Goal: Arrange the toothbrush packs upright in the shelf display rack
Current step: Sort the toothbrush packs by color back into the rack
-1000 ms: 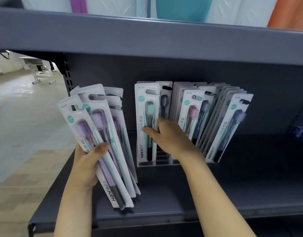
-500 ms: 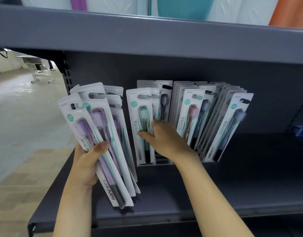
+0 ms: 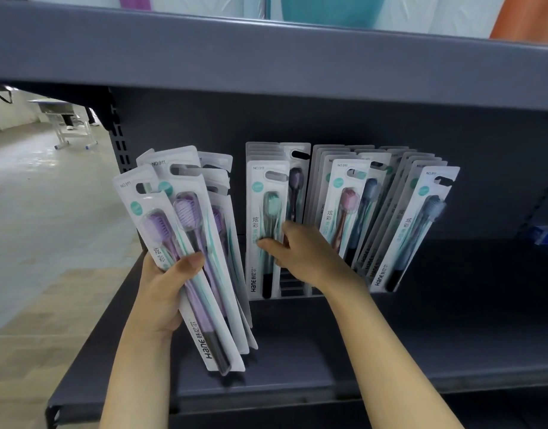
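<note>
The left hand (image 3: pixel 164 292) grips a fanned bundle of toothbrush packs (image 3: pixel 192 258), thumb across the front, fingers curled behind, just left of the display rack (image 3: pixel 292 292) on the grey metal shelf (image 3: pixel 421 335). The right hand (image 3: pixel 300 252) pinches the front green-brush pack (image 3: pixel 265 230) at mid-height, thumb on its face, fingers tucked behind; that pack stands upright in the rack's left slot. To the right of it, more packs (image 3: pixel 390 218) lean rightward in further slots. Each pack looks light: a flat, fairly stiff white card with a glossy clear blister over the brush. The plastic is likely slippery, so holding the card edges near the middle should keep it from twisting or bending.
</note>
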The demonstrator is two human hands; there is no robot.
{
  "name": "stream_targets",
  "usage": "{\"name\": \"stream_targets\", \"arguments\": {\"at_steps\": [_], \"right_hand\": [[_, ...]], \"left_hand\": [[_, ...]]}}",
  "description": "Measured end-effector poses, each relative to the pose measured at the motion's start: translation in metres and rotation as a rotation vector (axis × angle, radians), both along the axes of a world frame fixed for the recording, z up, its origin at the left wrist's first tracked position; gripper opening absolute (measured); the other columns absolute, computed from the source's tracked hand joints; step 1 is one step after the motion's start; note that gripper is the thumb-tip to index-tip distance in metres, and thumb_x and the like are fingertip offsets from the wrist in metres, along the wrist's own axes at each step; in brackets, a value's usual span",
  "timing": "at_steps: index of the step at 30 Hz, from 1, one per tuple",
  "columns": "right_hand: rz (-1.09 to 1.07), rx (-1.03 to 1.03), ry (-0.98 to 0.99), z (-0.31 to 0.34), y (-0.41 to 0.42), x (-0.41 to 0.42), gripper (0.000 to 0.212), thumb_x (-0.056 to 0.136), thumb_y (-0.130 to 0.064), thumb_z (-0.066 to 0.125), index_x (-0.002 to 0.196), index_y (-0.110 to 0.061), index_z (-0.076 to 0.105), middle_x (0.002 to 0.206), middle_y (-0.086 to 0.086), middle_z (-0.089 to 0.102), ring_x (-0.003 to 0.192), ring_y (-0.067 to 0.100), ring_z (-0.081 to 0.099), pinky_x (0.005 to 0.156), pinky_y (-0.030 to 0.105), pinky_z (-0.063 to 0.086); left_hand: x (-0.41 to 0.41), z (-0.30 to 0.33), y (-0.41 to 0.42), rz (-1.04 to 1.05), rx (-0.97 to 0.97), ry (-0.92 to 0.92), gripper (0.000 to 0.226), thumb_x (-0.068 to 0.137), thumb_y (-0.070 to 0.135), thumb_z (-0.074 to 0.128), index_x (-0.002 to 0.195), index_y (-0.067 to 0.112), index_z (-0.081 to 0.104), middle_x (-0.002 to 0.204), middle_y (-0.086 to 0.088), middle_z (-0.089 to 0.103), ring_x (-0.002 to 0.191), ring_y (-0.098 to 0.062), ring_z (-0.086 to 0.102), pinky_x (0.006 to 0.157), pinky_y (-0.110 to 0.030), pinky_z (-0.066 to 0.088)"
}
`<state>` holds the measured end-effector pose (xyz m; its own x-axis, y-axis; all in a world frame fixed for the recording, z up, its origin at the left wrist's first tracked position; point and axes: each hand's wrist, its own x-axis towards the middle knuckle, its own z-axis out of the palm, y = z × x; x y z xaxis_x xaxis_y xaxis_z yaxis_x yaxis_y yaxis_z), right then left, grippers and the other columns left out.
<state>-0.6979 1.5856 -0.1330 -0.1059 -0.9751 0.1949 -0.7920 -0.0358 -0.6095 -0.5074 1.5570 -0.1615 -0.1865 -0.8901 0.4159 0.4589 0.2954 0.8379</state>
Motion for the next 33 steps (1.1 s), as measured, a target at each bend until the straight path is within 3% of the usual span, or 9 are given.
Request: {"name": "stream_targets", "arguments": {"at_steps": [11,15,17,19,21,23,28,31,33], "right_hand": [[-0.018,-0.054,-0.004,-0.003,0.003,0.002,0.043,0.09,-0.045,0.057,0.068,-0.013,0.037,0.066,0.007,0.048,0.076,0.031,0.065,0.056,0.03,0.04],[-0.046,-0.088,-0.015,-0.001,0.011,0.005,0.046,0.087,-0.048,0.059,0.07,-0.011,0.04,0.062,0.0,0.036,0.053,0.013,0.039,0.044,0.017,0.028],[-0.071,-0.071,-0.032,0.005,0.016,0.006,0.045,0.087,-0.048,0.059,0.074,-0.008,0.045,0.067,0.003,0.043,0.058,0.013,0.041,0.05,0.016,0.032],[-0.133,-0.091,-0.019,0.014,0.022,0.006,0.042,0.088,-0.046,0.058,0.091,-0.004,0.057,0.085,0.007,0.058,0.077,0.018,0.056,0.066,0.027,0.045],[-0.191,-0.183,-0.006,0.025,0.032,0.006,0.036,0.09,-0.043,0.056,0.102,-0.01,0.06,0.096,0.001,0.062,0.089,0.014,0.058,0.072,0.023,0.045],[-0.177,-0.278,-0.065,0.038,0.046,0.011,0.027,0.091,-0.042,0.054,0.096,-0.016,0.061,0.087,-0.008,0.062,0.078,0.004,0.057,0.065,0.015,0.043],[-0.007,-0.285,-0.32,0.052,0.065,0.028,0.018,0.088,-0.049,0.054,0.085,-0.032,0.058,0.079,-0.018,0.061,0.064,0.0,0.056,0.06,0.013,0.045],[0.042,-0.301,-0.314,0.053,0.064,0.034,0.014,0.091,-0.041,0.054,0.081,-0.03,0.054,0.077,-0.012,0.06,0.059,0.008,0.057,0.058,0.023,0.047],[0.042,-0.331,-0.327,0.053,0.065,0.035,0.015,0.094,-0.035,0.052,0.082,-0.026,0.056,0.072,-0.001,0.058,0.065,0.028,0.059,0.058,0.034,0.047]], "left_hand": [[0.004,0.003,0.002,-0.002,0.005,0.037,0.033,0.051,0.018,0.066,0.076,0.036,0.076,0.072,0.009,0.072,0.065,-0.007,0.069,0.059,-0.024,0.057],[-0.003,0.005,0.008,-0.067,-0.002,0.048,0.03,0.048,0.021,0.066,0.074,0.031,0.077,0.067,0.007,0.071,0.06,-0.008,0.068,0.055,-0.022,0.056],[-0.006,0.005,0.009,-0.108,0.007,0.061,0.031,0.044,0.026,0.066,0.073,0.03,0.077,0.066,0.006,0.071,0.058,-0.009,0.068,0.054,-0.023,0.056],[-0.009,0.004,0.01,-0.141,0.019,0.066,0.032,0.041,0.026,0.07,0.072,0.03,0.077,0.064,0.006,0.07,0.057,-0.009,0.067,0.052,-0.023,0.055],[-0.012,0.003,0.01,-0.184,0.017,0.06,0.039,0.036,0.03,0.081,0.074,0.029,0.077,0.064,0.005,0.07,0.056,-0.01,0.067,0.052,-0.024,0.055],[-0.016,0.003,0.011,-0.205,0.017,0.063,0.045,0.032,0.034,0.087,0.075,0.028,0.077,0.064,0.004,0.07,0.055,-0.011,0.067,0.051,-0.025,0.055],[-0.027,0.009,0.016,-0.216,-0.032,0.066,0.036,0.048,0.025,0.066,0.081,0.032,0.077,0.077,0.004,0.074,0.071,-0.011,0.07,0.063,-0.025,0.057],[-0.031,0.01,0.019,-0.244,-0.041,0.069,0.036,0.049,0.025,0.066,0.083,0.032,0.077,0.078,0.003,0.073,0.072,-0.012,0.07,0.063,-0.026,0.056],[-0.033,0.011,0.02,-0.259,-0.051,0.083,0.035,0.047,0.025,0.071,0.082,0.031,0.077,0.076,0.004,0.073,0.069,-0.011,0.07,0.06,-0.025,0.056]]}}
